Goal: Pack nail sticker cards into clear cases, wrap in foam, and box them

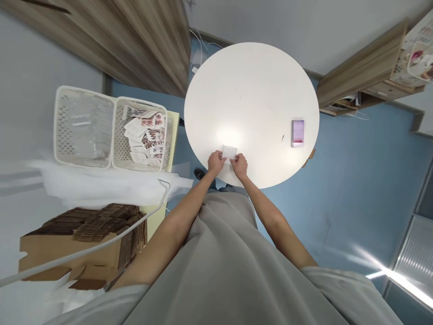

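A small white square packet point(229, 152) is held flat between my two hands, close to the near edge of the round white table point(250, 85). My left hand point(215, 161) pinches its left side, fingers closed. On the opposite side, my right hand point(240, 165) grips the packet's right edge between thumb and fingers. Whether the packet is sealed or what it contains does not show. Off to the right on the tabletop lies a phone-shaped object point(297, 132), blurred by pixelation.
Left of the table stand two white baskets: one with clear plastic bags point(89, 124), one with printed packets point(145, 135). Nearer are a white foam roll point(108, 183) and a cardboard box point(67, 248) of folded cardboard. A wooden cabinet point(365, 72) stands at right.
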Motion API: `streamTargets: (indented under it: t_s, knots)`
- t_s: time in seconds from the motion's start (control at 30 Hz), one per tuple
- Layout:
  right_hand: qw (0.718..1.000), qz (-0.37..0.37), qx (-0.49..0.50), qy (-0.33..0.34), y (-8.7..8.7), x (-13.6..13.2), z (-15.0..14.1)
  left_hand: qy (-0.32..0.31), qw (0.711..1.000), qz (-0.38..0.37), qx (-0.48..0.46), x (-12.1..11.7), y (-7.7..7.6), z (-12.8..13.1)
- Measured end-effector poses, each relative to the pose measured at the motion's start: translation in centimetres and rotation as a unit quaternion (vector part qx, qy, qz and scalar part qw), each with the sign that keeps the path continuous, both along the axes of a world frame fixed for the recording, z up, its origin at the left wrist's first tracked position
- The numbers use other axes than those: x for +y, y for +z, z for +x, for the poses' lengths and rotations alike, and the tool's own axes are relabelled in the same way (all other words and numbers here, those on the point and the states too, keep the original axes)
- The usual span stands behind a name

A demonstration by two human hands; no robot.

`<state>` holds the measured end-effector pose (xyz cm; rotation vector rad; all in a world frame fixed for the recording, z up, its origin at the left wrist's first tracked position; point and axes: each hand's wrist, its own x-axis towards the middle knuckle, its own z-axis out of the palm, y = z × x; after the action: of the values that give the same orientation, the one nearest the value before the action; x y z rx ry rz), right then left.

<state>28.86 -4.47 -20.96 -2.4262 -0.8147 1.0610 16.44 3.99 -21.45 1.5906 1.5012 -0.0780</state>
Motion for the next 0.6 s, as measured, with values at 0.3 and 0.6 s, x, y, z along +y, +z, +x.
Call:
streamTargets:
  t_s: [0.3,0.6]
  knots:
    - [0.996,-0.038,0.001,0.081,0.6,9.2,-9.6,0.080,0.994,0.044,0.056,6.1,0.0,-8.2]
    - [0.990,-0.061,0.009,0.130,2.4,9.1,-7.6,0.114,0.988,0.052,0.090,5.9,2.3,-6.7]
